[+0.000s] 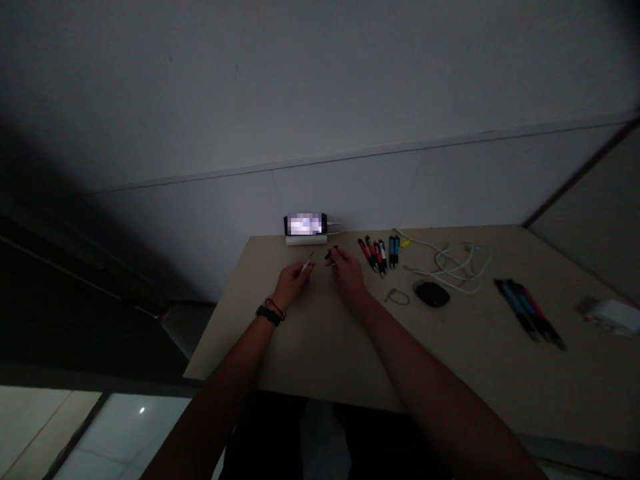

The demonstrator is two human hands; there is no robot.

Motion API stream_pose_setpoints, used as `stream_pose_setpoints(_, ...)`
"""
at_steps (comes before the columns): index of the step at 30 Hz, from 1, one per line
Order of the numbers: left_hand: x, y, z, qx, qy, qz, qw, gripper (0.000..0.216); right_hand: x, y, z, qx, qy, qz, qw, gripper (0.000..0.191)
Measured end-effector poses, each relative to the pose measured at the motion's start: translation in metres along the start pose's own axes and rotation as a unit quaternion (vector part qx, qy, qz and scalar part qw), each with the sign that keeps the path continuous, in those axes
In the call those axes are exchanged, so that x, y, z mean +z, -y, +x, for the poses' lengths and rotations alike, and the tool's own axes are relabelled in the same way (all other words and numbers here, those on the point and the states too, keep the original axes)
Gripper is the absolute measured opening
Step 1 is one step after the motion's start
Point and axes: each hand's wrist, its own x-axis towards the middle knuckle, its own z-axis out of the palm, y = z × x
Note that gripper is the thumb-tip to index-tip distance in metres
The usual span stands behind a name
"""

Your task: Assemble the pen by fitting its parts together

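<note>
My left hand [291, 284] is closed around a slim white pen part [306, 264] with a thin dark end pointing up and away. Just to its right, my right hand [349, 272] pinches a short black pen part [330, 254]. A small gap separates the two parts, and both are held above the table. Fingers hide some of each one. Right of my right hand lies a group of several red, white and black pens [373, 255], with two blue and black pens [394, 251] beside them.
A lit phone [305, 225] leans on a white stand [306, 240] by the wall. To the right are a coiled white cable [460, 267], a small grey loop [398, 297], a black mouse [432, 294], more pens [529, 313] and a blurred white object [616, 316] on the table [320, 353].
</note>
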Motion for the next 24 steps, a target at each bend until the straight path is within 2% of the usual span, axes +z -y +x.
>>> stream_pose_setpoints(3, -0.002, 0.0, -0.001, 0.001, 0.019, 0.01, 1.0, 0.053, -0.007, 0.01, 0.002, 0.02, 0.014, 0.079, 0.997, 0.044)
stream_pose_setpoints(6, -0.002, -0.001, -0.001, 0.005, 0.036, 0.031, 0.999, 0.053, -0.008, 0.016, 0.001, 0.012, 0.032, 0.108, 0.994, 0.044)
stream_pose_setpoints(12, -0.002, -0.002, -0.001, 0.019, 0.046, 0.036, 0.998, 0.049, -0.006, 0.02, -0.004, -0.004, 0.027, 0.095, 0.995, 0.04)
stream_pose_setpoints(24, 0.0, -0.004, -0.001, 0.049, 0.04, 0.02, 0.998, 0.043, -0.008, 0.018, -0.005, -0.006, 0.015, 0.066, 0.998, 0.047)
